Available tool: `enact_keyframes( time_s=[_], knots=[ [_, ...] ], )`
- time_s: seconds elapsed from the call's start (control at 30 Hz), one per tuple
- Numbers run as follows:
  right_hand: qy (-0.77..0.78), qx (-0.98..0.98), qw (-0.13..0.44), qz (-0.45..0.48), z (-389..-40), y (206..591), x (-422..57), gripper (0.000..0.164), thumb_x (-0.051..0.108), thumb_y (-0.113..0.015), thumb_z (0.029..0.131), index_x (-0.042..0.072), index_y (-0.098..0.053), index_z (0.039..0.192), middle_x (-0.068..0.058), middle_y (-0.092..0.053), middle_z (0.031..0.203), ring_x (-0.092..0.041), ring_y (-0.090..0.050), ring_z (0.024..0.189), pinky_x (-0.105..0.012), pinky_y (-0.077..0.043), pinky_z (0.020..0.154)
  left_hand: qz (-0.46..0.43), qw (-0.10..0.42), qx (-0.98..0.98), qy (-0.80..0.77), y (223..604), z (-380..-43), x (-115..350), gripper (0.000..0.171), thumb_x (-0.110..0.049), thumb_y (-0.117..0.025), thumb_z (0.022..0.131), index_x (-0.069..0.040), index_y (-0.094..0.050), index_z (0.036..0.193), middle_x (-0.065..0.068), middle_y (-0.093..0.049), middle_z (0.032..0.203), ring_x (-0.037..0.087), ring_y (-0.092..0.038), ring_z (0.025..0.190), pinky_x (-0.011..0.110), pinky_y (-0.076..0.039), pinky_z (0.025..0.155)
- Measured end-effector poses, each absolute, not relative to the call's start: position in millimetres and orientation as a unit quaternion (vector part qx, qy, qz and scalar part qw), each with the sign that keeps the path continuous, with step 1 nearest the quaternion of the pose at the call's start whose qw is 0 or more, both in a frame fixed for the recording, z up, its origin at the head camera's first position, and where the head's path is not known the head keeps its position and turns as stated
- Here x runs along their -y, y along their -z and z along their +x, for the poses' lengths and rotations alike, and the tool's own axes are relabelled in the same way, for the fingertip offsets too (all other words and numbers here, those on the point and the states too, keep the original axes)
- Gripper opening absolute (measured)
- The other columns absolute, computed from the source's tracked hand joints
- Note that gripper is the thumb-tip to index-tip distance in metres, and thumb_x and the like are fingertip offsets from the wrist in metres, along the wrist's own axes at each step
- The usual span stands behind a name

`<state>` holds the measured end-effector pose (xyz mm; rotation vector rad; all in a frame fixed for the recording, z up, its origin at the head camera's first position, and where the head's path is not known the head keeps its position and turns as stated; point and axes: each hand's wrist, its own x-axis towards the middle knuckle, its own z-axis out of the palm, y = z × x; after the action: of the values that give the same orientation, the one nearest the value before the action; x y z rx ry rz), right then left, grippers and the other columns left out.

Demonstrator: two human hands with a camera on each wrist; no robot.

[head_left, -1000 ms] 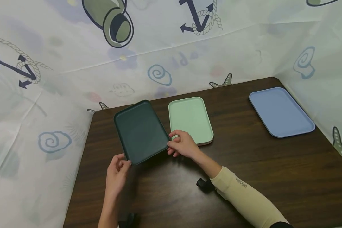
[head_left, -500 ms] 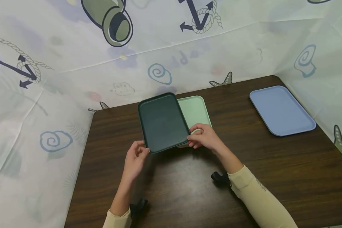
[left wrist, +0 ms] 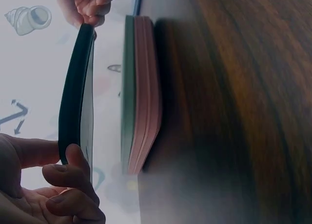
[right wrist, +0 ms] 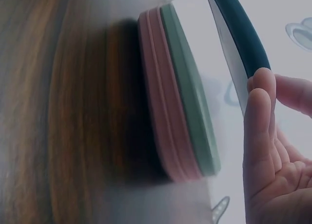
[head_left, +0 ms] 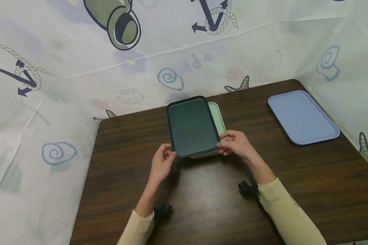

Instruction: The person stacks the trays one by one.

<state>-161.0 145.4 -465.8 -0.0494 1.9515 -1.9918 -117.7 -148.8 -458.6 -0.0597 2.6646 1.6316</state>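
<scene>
Both hands hold a dark green rectangular tray (head_left: 193,126) in the air by its two near corners. The left hand (head_left: 163,163) pinches the near left corner between thumb and fingers; the right hand (head_left: 237,144) pinches the near right corner. Beneath it a light green tray (head_left: 218,119) lies mostly hidden in the head view, its right strip showing. In the left wrist view the light green tray (left wrist: 127,92) tops pink trays (left wrist: 146,92), stacked on the table. A gap separates the dark tray (right wrist: 241,33) from this stack in the right wrist view.
A blue tray (head_left: 305,117) lies flat at the table's far right. The dark wood table (head_left: 125,190) meets a printed cloth backdrop (head_left: 171,41) at the back and sides. Black wrist mounts (head_left: 248,189) stick out from the sleeves.
Both hands have carried the dark green tray to the right and slightly back, from beside the light green tray to above it. The blue tray has stayed in place.
</scene>
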Motion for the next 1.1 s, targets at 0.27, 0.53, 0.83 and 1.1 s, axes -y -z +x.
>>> enact_keyframes(
  time_s=[0.27,0.53,0.83,1.1],
  knots=[
    [0.692,-0.702,0.17,0.008,-158,472,-164,0.038,0.005,-0.071,0.087,-0.012,-0.055,0.116,-0.011,-0.072,0.079,-0.019,-0.07,0.066,-0.033,-0.057,0.061,0.007,0.009,-0.874,-0.487,468,-125,131,0.027,-0.014,-0.062,0.096,-0.005,-0.06,0.121,0.017,-0.068,0.084,0.015,-0.056,0.063,0.032,-0.042,0.061],
    [0.685,-0.709,0.166,0.017,-159,480,-170,0.037,0.006,-0.07,0.088,-0.012,-0.054,0.117,-0.012,-0.072,0.082,-0.019,-0.07,0.066,-0.032,-0.057,0.061,0.013,-0.007,-0.899,-0.437,475,-129,122,0.031,-0.019,-0.065,0.096,-0.008,-0.062,0.124,0.006,-0.068,0.081,0.017,-0.061,0.064,0.032,-0.044,0.058],
    [0.677,-0.717,0.166,0.014,-158,487,-174,0.038,0.006,-0.069,0.089,-0.011,-0.053,0.119,-0.013,-0.073,0.084,-0.021,-0.071,0.07,-0.033,-0.057,0.063,0.015,-0.029,-0.925,-0.378,474,-131,116,0.033,-0.022,-0.066,0.095,-0.01,-0.064,0.125,-0.002,-0.067,0.083,0.009,-0.056,0.057,0.034,-0.044,0.059],
    [0.672,-0.723,0.159,0.011,-158,488,-176,0.035,0.005,-0.068,0.09,-0.012,-0.054,0.118,-0.015,-0.073,0.086,-0.022,-0.071,0.07,-0.032,-0.057,0.062,0.013,-0.02,-0.934,-0.358,479,-133,115,0.037,-0.025,-0.065,0.095,-0.008,-0.064,0.128,0.0,-0.069,0.089,0.009,-0.055,0.056,0.032,-0.043,0.052]
  ],
)
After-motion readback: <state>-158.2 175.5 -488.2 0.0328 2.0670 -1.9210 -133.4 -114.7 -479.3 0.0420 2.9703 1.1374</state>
